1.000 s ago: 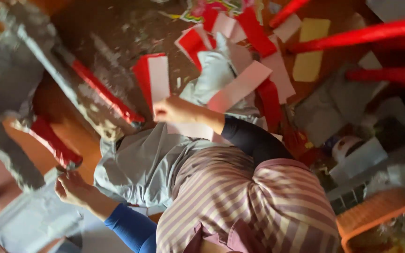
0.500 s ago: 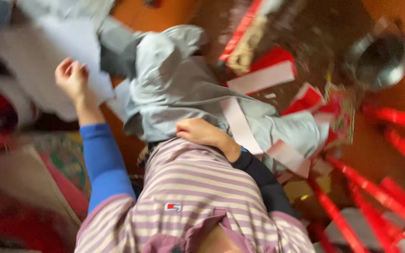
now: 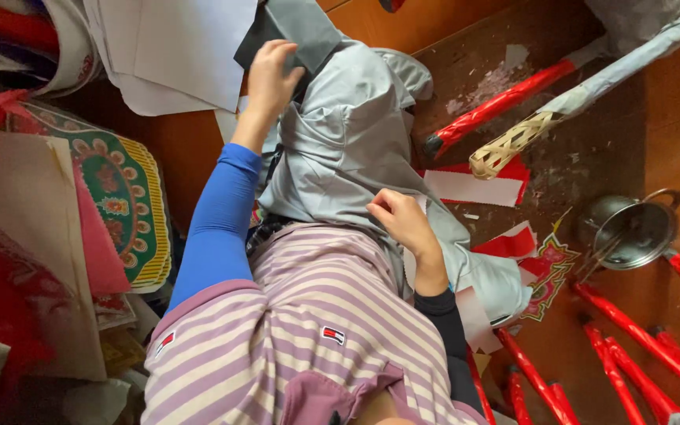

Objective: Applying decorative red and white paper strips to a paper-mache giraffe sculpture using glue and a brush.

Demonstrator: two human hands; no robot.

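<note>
I sit on the floor in a striped shirt [image 3: 308, 330] and grey trousers [image 3: 348, 149]. My left hand [image 3: 267, 79], on a blue-sleeved arm, reaches forward to my raised knee, and its fingers close on the edge of a dark grey sheet [image 3: 297, 27]. My right hand [image 3: 403, 224], on a black-sleeved arm, rests on my thigh with the fingers curled in. A white paper strip [image 3: 474, 315] lies under that forearm; whether the hand grips it is hidden.
White sheets [image 3: 175, 51] lie at the top left. A patterned green and yellow card [image 3: 123, 197] and red papers are on the left. Red-wrapped sticks [image 3: 647, 346], a woven-tipped pole [image 3: 513, 145], a metal pot [image 3: 631, 228] and red and white paper scraps [image 3: 474, 187] lie on the wooden floor at right.
The view has swung and steadied. My left hand has moved from the white sheets to the dark grey sheet at my knee. My right hand stays on my thigh.
</note>
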